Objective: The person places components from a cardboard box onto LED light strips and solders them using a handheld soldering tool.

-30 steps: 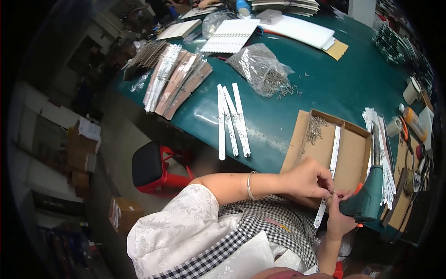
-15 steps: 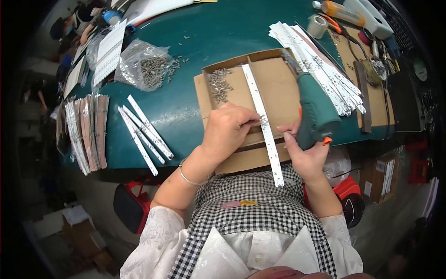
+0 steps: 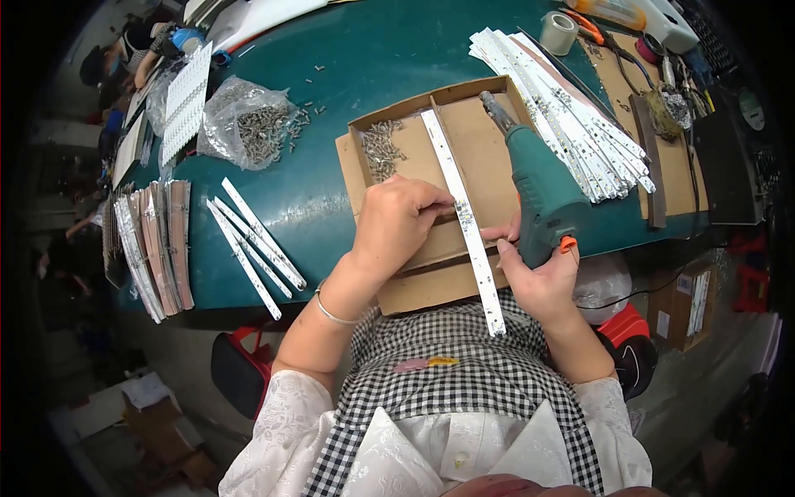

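A narrow white strip board (image 3: 478, 261) with small dark parts on it lies lengthwise over an open cardboard tray (image 3: 474, 135), its near end reaching over my checked apron. My left hand (image 3: 396, 219) is in a pinch at the strip's left edge, around a cluster of small parts near its middle. Whatever its fingertips hold is too small to make out. On the right side, my right hand (image 3: 542, 286) grips a green pistol-shaped power tool (image 3: 542, 178), its dark metal nose pointing away over the tray. The right thumb and a finger reach toward the strip; the tool partly hides the hand.
Small metal screws (image 3: 383, 151) fill the tray's left compartment. A clear bag (image 3: 244, 124) spills more screws. Several loose strips (image 3: 252, 244) lie left of the tray, beside stacked strips (image 3: 157, 248). A fanned pile of strips (image 3: 571, 124), pliers (image 3: 621, 51) and a tape roll (image 3: 560, 33) lie right.
The power tool and my right hand have shifted slightly left, bringing the right fingertips closer to the strip. My left hand stays pinched at the strip. The whole view has moved a little.
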{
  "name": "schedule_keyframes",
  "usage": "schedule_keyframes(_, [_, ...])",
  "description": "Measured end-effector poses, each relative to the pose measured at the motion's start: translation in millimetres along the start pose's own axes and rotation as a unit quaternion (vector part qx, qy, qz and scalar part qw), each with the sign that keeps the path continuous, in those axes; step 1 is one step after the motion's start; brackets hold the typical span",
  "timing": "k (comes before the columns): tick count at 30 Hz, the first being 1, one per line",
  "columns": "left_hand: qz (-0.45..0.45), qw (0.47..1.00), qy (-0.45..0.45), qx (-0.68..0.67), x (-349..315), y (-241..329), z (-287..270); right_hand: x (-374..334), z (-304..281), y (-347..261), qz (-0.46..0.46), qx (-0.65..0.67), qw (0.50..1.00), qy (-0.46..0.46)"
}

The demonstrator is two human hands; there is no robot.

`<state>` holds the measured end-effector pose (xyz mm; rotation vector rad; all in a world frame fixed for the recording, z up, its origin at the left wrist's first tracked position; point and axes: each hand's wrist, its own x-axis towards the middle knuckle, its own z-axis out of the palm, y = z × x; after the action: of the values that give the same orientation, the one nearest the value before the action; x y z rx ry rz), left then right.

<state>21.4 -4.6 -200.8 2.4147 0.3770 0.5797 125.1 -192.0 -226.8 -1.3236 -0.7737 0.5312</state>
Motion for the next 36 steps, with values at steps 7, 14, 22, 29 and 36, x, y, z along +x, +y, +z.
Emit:
schedule_keyframes(7, [-0.029, 0.999, -0.014, -0.012, 0.2, 1.2, -1.0, -1.8, 4.6, -0.7, 0.026, -0.008, 1.0, -0.007])
schedule_keyframes(14, [-0.028, 1.0, -0.008, -0.011, 0.2, -0.8, -0.1, -1.0, 7.1, -1.6, 0.035, -0.002, 0.999, 0.005])
schedule_keyframes(22, [0.002, 1.0, -0.005, -0.003, -0.5, -1.7, 1.1, -1.1, 4.1, 0.1, 0.027, -0.027, 0.999, -0.009])
schedule_keyframes(29, [0.035, 0.999, 0.005, 0.012, -2.2, -2.2, 3.5, -2.5, 2.9, -0.6, -0.011, 0.009, 1.0, -0.003])
schedule_keyframes(36, [-0.015, 1.0, -0.001, -0.026, -3.0, -0.1, 0.7, -31.6, -36.8, -43.8, 0.058, 0.152, 0.986, 0.048])
